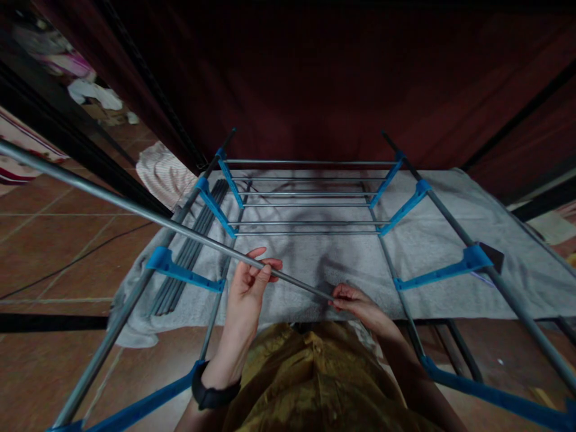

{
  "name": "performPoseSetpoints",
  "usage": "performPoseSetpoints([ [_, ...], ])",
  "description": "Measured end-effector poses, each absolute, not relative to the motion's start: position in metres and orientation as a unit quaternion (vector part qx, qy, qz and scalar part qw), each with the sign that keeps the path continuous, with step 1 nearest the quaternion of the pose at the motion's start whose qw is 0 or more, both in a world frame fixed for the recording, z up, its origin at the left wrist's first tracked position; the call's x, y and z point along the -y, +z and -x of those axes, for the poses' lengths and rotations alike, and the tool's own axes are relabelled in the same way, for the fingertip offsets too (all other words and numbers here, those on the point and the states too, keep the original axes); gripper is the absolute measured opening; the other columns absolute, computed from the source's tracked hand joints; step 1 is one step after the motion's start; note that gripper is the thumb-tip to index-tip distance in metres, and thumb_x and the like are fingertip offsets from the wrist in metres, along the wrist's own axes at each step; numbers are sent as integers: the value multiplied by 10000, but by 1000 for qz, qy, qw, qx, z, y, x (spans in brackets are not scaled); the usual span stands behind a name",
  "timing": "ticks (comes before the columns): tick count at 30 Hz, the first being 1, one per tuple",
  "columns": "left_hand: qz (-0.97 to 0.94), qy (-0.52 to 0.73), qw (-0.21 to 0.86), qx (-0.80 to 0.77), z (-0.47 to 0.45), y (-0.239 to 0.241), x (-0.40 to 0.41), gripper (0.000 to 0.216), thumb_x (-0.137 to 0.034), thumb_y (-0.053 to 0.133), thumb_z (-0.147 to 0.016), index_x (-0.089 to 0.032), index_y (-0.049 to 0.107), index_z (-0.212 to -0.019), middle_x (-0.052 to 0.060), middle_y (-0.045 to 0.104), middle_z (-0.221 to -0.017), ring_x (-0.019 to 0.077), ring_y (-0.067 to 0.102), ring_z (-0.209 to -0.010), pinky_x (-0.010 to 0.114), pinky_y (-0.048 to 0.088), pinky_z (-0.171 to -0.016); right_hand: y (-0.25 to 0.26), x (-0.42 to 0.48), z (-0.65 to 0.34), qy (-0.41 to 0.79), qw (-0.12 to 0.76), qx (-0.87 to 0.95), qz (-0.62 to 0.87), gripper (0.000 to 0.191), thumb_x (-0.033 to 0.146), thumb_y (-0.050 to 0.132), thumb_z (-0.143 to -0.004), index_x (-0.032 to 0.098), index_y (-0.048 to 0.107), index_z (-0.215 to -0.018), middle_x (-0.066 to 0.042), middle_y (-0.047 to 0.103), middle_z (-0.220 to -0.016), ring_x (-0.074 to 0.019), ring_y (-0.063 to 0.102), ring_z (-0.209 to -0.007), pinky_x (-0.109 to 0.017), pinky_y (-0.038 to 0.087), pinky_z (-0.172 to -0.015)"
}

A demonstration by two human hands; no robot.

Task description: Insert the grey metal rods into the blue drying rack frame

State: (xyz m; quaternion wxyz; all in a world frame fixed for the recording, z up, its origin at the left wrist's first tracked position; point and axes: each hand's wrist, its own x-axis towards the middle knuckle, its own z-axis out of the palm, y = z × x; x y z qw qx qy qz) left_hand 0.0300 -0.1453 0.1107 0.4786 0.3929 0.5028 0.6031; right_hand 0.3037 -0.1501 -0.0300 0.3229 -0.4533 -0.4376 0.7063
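A long grey metal rod [135, 209] runs from the far left down to the middle of the view. My left hand [245, 291] is closed around it near its lower part. My right hand [355, 300] pinches the rod's near end. Both hands hover inside a part-built rack of grey tubes and blue plastic brackets [310, 198]. A blue bracket [182, 271] sits just left of my left hand. A bundle of spare grey rods [189, 252] lies on the towel to the left.
A grey towel [450, 252] covers the floor under the rack. Dark red curtains [315, 72] hang behind. Brown floor tiles [49, 252] spread to the left, with a black cable across them. A pale cloth heap [164, 171] lies at the curtain's foot.
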Motion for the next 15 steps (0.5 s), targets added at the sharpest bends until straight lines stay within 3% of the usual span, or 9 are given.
performPoseSetpoints([
  [9,-392,589,499,-501,-36,109,147,400,-359,720,-840,-203,603,-1189,65,740,-937,201,682,-928,293,506,-741,-33,151,-301,724,297,457,423,333,491,762,-786,193,666,-900,-47,711,-902,-161,589,-760,-297,424,-727],
  [15,-397,578,506,-502,-38,110,147,399,-342,721,-834,-208,597,-1188,63,739,-939,202,682,-916,305,506,-742,-26,154,-291,745,297,428,418,364,521,775,-766,196,659,-884,-50,709,-895,-156,582,-741,-298,442,-715],
])
